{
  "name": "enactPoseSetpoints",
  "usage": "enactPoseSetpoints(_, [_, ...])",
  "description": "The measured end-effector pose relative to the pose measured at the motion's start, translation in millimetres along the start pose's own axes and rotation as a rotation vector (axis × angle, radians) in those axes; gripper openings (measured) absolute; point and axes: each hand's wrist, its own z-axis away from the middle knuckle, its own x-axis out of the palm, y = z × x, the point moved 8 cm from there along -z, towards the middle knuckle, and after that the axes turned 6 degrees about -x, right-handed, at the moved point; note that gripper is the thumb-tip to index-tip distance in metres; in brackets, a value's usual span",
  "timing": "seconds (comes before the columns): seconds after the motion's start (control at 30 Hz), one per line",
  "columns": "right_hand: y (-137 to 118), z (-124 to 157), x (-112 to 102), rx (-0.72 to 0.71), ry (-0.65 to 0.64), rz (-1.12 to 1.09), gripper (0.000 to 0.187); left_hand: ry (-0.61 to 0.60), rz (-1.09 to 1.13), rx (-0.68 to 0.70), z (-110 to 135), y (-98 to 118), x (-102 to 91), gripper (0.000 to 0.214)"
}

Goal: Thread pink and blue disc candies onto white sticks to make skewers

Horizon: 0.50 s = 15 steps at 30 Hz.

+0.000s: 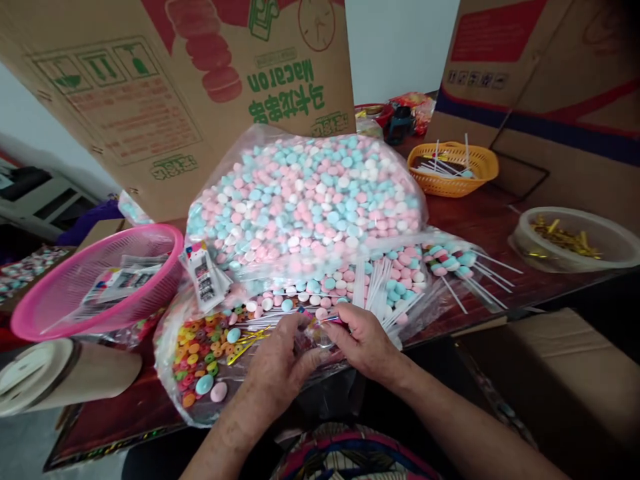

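My left hand (280,360) and my right hand (363,340) meet at the table's front edge, both with fingers pinched together on a small clear packet (316,331) with coloured sweets in it. What exactly is inside is too small to tell. Just beyond my hands lie white sticks (377,283) on a clear bag of pink, blue and white round sweets (305,200). Left of my hands lies an open bag of small coloured ring sweets (200,347) with gold twist ties (247,341).
A pink basket (100,280) with printed packets stands at the left, a tape roll (35,377) in front of it. An orange basket (453,170) with sticks and a clear bowl of gold ties (570,237) are at the right. Cardboard boxes (185,87) stand behind.
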Motion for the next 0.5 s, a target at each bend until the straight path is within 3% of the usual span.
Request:
enactPoseSetpoints(0.1, [6,7,-4,0.061,0.077,0.027,0.034,0.013,0.177,-0.056,0,-4,16.2,0.024])
enactPoseSetpoints(0.23, [30,16,-14,0.237,0.070,-0.097,0.045,-0.055,0.135,0.080,-2,7,29.7,0.028])
enactPoseSetpoints(0.27, [41,19,-28,0.287,0.102,-0.076,0.046,-0.039,0.097,0.114,-2,8,27.7,0.029])
enactPoseSetpoints(0.33, [64,27,-77,0.359,0.232,0.140,0.047,0.029,0.053,0.165,0,5,18.1,0.030])
enactPoseSetpoints(0.4, [79,35,-139,0.375,0.362,0.646,0.045,0.091,0.040,0.214,5,-3,6.7,0.026])
enactPoseSetpoints(0.47, [106,42,-184,0.438,0.364,0.805,0.035,0.137,0.033,0.276,12,-11,-3.9,0.019])
enactPoseSetpoints(0.5, [122,45,-198,0.520,0.265,0.988,0.035,0.158,0.026,0.316,16,-14,-8.5,0.017])
